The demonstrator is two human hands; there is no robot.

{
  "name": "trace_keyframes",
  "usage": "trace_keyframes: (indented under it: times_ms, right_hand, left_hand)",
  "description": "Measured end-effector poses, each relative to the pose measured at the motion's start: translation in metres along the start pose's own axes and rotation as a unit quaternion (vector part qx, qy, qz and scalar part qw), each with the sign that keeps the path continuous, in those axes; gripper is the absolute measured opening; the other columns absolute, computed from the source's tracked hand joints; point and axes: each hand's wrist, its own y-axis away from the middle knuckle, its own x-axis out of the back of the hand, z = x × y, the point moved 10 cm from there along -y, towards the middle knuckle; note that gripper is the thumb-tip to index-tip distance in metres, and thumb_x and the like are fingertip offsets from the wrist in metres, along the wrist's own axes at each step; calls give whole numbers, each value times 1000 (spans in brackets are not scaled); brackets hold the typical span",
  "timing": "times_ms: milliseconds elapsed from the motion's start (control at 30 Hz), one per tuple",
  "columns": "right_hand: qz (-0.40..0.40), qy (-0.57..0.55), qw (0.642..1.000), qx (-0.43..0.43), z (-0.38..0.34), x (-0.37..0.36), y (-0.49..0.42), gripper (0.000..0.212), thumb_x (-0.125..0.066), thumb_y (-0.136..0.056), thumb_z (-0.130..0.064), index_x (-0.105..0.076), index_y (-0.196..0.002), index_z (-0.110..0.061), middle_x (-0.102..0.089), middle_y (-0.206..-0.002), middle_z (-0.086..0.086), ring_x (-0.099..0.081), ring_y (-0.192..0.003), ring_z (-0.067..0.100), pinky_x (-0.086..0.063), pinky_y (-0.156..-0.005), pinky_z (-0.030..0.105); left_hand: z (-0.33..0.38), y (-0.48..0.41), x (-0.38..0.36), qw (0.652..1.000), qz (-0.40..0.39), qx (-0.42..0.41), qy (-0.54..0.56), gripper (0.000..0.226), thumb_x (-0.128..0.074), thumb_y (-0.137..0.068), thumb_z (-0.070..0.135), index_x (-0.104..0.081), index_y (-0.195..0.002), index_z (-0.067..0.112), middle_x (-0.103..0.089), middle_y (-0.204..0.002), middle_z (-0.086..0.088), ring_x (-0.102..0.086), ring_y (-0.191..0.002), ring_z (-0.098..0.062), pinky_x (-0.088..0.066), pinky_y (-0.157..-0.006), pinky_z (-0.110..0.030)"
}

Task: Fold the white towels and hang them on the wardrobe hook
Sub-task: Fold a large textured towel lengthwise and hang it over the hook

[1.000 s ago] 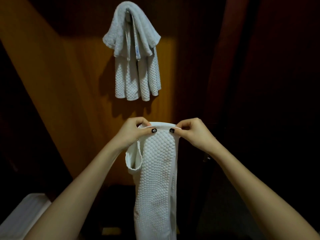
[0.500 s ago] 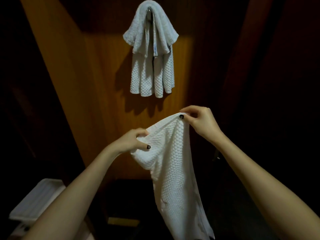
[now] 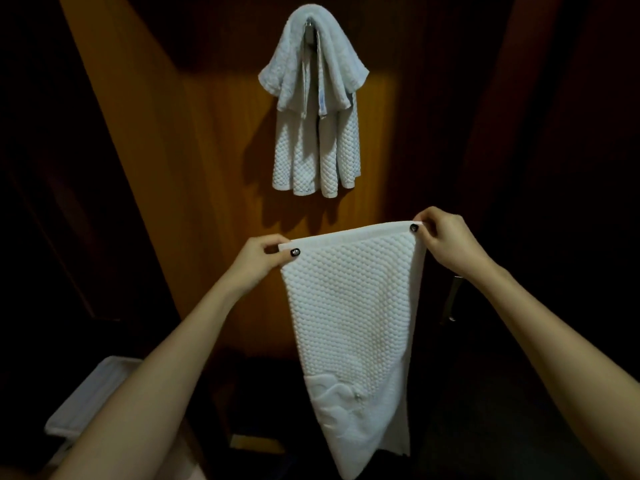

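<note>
The left hand (image 3: pixel 258 259) pinches the top left corner of the towel (image 3: pixel 349 306), thumb pressed on the front face and fingers curled behind the hem. The right hand (image 3: pixel 446 240) pinches the top right corner the same way and sits a little higher, so the top edge is stretched taut and slopes up to the right. Both grips are closed tight on the cloth at the corners only. The towel hangs from them in front of the person, waffle side facing the camera, narrowing to its lower end near the bottom of the view, where a raised woven pattern shows. Above it, well apart, the hung towels (image 3: pixel 313 109) are draped over the hook (image 3: pixel 309 27), which is mostly covered, so only a glint of metal shows under the top fold. They hang against a lit wooden panel (image 3: pixel 214 168) and cast a shadow on it. Just right of the right wrist is what may be a metal handle (image 3: pixel 452 299), dim in the dark. A white rack (image 3: pixel 86 400) sits at lower left, partly behind the left forearm.
</note>
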Motion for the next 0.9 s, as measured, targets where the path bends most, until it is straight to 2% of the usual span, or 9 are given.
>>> trace_keyframes:
  times_ms: [200,267,367,433,500,567,700,800,900]
  right_hand:
    - [-75,40,996,3,-2,-13,6,7,-49,-99,-24,-48,-102,-17,-59,-86,-3,-61,-72,15,-49,-59,30]
    - [-91,68,993,14,-7,-23,10,10,-47,-99,-24,-45,-101,-15,-59,-82,1,-58,-66,17,-47,-55,33]
    - [-115,96,989,13,-10,-41,13,12,-47,-99,-23,-43,-104,-12,-59,-81,7,-57,-63,19,-47,-55,37]
    - [-116,17,993,0,-13,-46,16,11,-51,-95,-17,-44,-104,-15,-62,-84,10,-57,-63,22,-45,-55,34]
    - [-122,-77,990,9,-24,-49,19,21,-54,-89,-9,-49,-105,-23,-65,-93,8,-60,-69,29,-48,-59,38]
    - [-146,-147,977,42,-47,-53,23,27,-54,-86,-1,-59,-103,-22,-65,-99,-2,-62,-74,23,-49,-63,33]
    - [-147,-247,956,55,-88,-59,27,21,-50,-87,7,-68,-91,-3,-64,-81,-4,-55,-66,0,-45,-60,15]
    - [-153,-290,944,27,-100,-66,25,19,-53,-90,2,-69,-92,-8,-61,-74,3,-54,-64,7,-45,-62,18]
    - [-235,-306,922,26,-111,-83,33,19,-62,-89,0,-63,-102,-14,-71,-81,-1,-67,-79,9,-50,-74,19]
  left_hand:
    - [22,-4,14,996,57,-47,45,12,-64,-86,2,-65,-86,14,-68,-79,12,-62,-75,2,-48,-68,-12]
    - [19,-3,20,993,85,-24,72,17,-65,-85,0,-58,-92,14,-70,-82,5,-66,-72,-6,-52,-62,-18]
    - [19,0,28,990,132,23,-36,23,-69,-83,8,-53,-98,15,-65,-84,0,-64,-70,-13,-50,-56,-22]
    - [19,5,38,977,171,36,-126,19,-72,-81,14,-60,-96,13,-64,-86,2,-61,-74,-12,-47,-58,-21]
    - [19,12,45,968,208,32,-139,15,-74,-79,17,-64,-89,13,-65,-83,3,-61,-73,-10,-47,-60,-23]
    - [20,19,49,962,238,26,-131,13,-75,-78,16,-64,-84,13,-63,-77,8,-59,-70,-5,-48,-59,-22]
    - [21,21,43,966,249,34,-69,14,-75,-78,13,-61,-78,16,-66,-79,4,-64,-73,-10,-50,-59,-25]
    - [16,17,32,973,220,55,35,13,-74,-80,10,-62,-85,9,-71,-88,-9,-69,-78,-20,-55,-63,-32]
    - [22,18,23,973,200,46,102,16,-71,-82,7,-62,-93,0,-71,-88,-13,-69,-77,-22,-56,-63,-32]
